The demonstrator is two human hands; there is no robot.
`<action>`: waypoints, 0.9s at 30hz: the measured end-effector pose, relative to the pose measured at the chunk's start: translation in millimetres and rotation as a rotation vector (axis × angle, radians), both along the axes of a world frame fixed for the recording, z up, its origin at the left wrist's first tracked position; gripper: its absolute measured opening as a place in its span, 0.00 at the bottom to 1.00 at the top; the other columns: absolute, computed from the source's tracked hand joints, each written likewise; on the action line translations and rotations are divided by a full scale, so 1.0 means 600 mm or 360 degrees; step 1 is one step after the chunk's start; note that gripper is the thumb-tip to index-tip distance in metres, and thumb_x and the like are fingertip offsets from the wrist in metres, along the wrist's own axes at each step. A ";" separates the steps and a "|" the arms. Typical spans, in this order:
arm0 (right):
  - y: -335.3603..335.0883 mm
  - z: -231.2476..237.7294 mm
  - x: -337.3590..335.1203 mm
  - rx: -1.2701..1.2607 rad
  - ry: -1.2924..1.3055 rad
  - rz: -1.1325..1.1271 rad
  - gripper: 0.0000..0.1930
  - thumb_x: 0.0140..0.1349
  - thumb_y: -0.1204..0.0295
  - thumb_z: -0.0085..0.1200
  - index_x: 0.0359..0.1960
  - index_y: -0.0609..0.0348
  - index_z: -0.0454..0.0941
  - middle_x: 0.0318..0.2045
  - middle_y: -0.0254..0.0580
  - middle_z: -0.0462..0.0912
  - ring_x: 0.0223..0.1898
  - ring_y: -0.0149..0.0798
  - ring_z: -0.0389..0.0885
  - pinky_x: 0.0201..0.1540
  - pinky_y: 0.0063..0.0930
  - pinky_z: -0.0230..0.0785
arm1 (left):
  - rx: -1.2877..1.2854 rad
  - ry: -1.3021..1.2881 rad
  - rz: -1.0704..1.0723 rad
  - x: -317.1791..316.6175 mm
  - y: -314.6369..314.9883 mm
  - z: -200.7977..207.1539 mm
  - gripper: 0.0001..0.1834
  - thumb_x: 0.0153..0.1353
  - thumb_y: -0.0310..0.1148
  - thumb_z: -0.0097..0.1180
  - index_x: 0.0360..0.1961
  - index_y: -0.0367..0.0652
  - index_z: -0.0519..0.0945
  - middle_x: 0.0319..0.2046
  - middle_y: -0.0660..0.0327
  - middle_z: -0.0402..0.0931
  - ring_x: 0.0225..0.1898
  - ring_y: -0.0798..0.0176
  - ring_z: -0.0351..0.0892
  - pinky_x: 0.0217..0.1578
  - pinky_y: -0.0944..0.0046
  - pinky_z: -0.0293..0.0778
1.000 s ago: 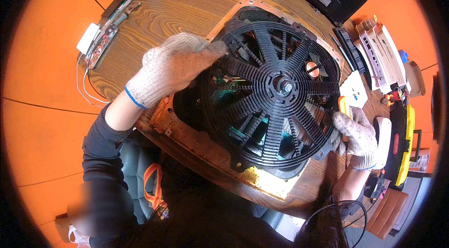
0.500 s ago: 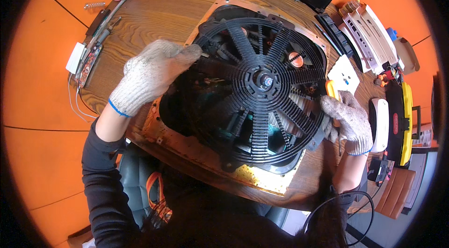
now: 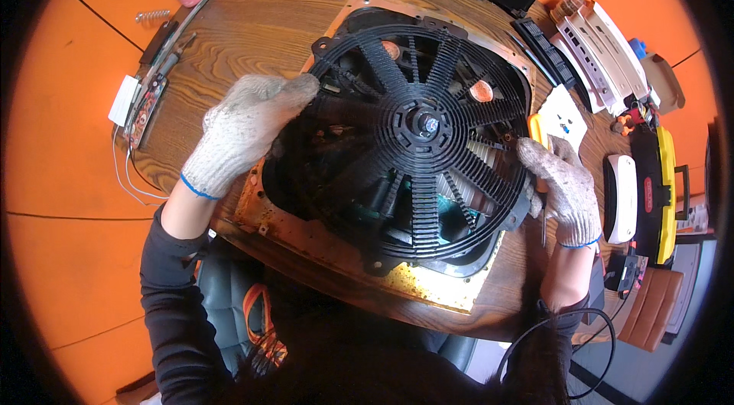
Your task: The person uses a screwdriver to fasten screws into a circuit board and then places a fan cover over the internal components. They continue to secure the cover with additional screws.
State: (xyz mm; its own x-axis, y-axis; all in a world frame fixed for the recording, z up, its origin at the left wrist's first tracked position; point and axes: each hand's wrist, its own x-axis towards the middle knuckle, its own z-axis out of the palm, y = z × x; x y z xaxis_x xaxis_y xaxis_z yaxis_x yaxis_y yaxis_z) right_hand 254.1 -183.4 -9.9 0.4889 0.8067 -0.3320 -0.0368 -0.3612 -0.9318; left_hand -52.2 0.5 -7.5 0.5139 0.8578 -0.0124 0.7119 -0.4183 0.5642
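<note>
"Grille (image 3: pixel 422 157): where is it, and what has hold of it?"

"Mid-table (image 3: pixel 267 23), over the panel (image 3: pixel 466 294). The left hand (image 3: pixel 248 122) is nearly closed, seemingly pinching the rim at ten o'clock. The right hand (image 3: pixel 560 183), at about four, curls around a screwdriver (image 3: pixel 538 130), its fingers against the rim or just beside it."

"What could go wrong?"

"I'd say that left pinch takes in little rim, so the grille could slip, drop on that side and nip a fingertip. With the screwdriver filling the right hand, its grip there could be poor, and the grille could twist. A knock toward three o'clock could scatter the small bits on the paper (image 3: pixel 562 103)."

"And what can't you make out?"

"The undersides of the left fingers, and whether the rim is raised or resting. The parts behind the spokes are mostly dark. The screwdriver's tip, toward six from the hand, is lost in shadow."
</note>
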 end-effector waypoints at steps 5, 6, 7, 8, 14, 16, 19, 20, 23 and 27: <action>-0.007 0.014 0.013 -0.0193 -0.0079 0.0034 0.23 0.55 0.59 0.67 0.42 0.67 0.76 0.20 0.33 0.76 0.15 0.25 0.71 0.15 0.17 0.60 | 0.0839 0.0219 -0.0457 -0.009 -0.010 0.007 0.17 0.67 0.44 0.49 0.42 0.43 0.82 0.32 0.49 0.79 0.38 0.52 0.79 0.36 0.57 0.73; -0.008 0.014 0.016 -0.0190 -0.0031 -0.0017 0.24 0.54 0.61 0.68 0.45 0.68 0.75 0.24 0.36 0.78 0.19 0.27 0.74 0.20 0.19 0.65 | 0.0515 0.0180 -0.0324 -0.013 -0.016 0.012 0.15 0.66 0.42 0.49 0.46 0.46 0.81 0.35 0.49 0.78 0.41 0.50 0.78 0.38 0.56 0.73; -0.010 0.014 0.017 -0.0215 -0.0058 -0.0151 0.26 0.54 0.63 0.68 0.48 0.69 0.74 0.29 0.38 0.80 0.24 0.28 0.78 0.26 0.20 0.70 | 0.0094 0.0233 -0.0136 -0.020 -0.022 0.019 0.15 0.65 0.39 0.49 0.49 0.49 0.80 0.39 0.49 0.78 0.45 0.47 0.76 0.40 0.54 0.74; -0.010 0.013 0.019 -0.0063 0.0139 -0.0192 0.27 0.54 0.65 0.69 0.50 0.70 0.73 0.33 0.41 0.82 0.29 0.30 0.81 0.31 0.21 0.75 | -0.0061 0.0184 -0.0143 -0.021 -0.023 0.022 0.16 0.64 0.37 0.49 0.51 0.50 0.79 0.41 0.49 0.78 0.46 0.45 0.76 0.42 0.53 0.74; -0.006 -0.010 0.012 0.0226 0.0236 -0.0320 0.29 0.53 0.67 0.70 0.54 0.70 0.73 0.37 0.39 0.83 0.36 0.27 0.81 0.38 0.17 0.73 | 0.0768 0.0443 -0.0534 -0.022 0.002 0.012 0.21 0.62 0.33 0.50 0.57 0.53 0.76 0.43 0.50 0.78 0.46 0.43 0.75 0.43 0.50 0.74; 0.000 -0.017 0.009 0.0179 0.0237 -0.0346 0.29 0.54 0.66 0.69 0.53 0.70 0.73 0.37 0.38 0.83 0.35 0.26 0.80 0.38 0.18 0.73 | 0.0728 0.0391 -0.0526 -0.018 0.013 0.005 0.21 0.62 0.33 0.49 0.58 0.53 0.75 0.43 0.50 0.78 0.47 0.43 0.75 0.43 0.49 0.74; 0.012 -0.022 0.005 0.0075 0.0165 -0.0224 0.28 0.55 0.63 0.68 0.53 0.68 0.74 0.35 0.35 0.82 0.32 0.23 0.77 0.34 0.15 0.70 | 0.0735 0.0408 -0.0503 -0.017 0.018 0.002 0.21 0.63 0.32 0.49 0.58 0.53 0.75 0.43 0.50 0.78 0.47 0.42 0.75 0.43 0.49 0.74; 0.015 -0.023 0.001 0.0066 0.0092 -0.0256 0.28 0.55 0.62 0.68 0.53 0.67 0.75 0.34 0.34 0.81 0.31 0.22 0.76 0.32 0.14 0.68 | 0.0751 0.0446 -0.0500 -0.017 0.018 0.002 0.20 0.63 0.32 0.48 0.57 0.53 0.75 0.43 0.50 0.78 0.47 0.42 0.75 0.43 0.50 0.74; 0.017 -0.019 -0.006 0.0009 0.0040 -0.0326 0.27 0.55 0.64 0.68 0.52 0.66 0.75 0.33 0.34 0.81 0.29 0.23 0.76 0.30 0.16 0.68 | 0.0741 0.0487 -0.0529 -0.019 0.021 0.001 0.20 0.63 0.32 0.48 0.58 0.53 0.75 0.44 0.52 0.78 0.48 0.43 0.75 0.43 0.51 0.75; 0.010 -0.010 -0.009 -0.0096 -0.0018 -0.0284 0.27 0.55 0.65 0.68 0.52 0.69 0.73 0.31 0.35 0.81 0.25 0.24 0.76 0.26 0.16 0.68 | 0.0815 0.0388 -0.0616 -0.019 0.034 -0.009 0.21 0.62 0.30 0.50 0.58 0.52 0.75 0.43 0.52 0.78 0.44 0.44 0.77 0.41 0.50 0.75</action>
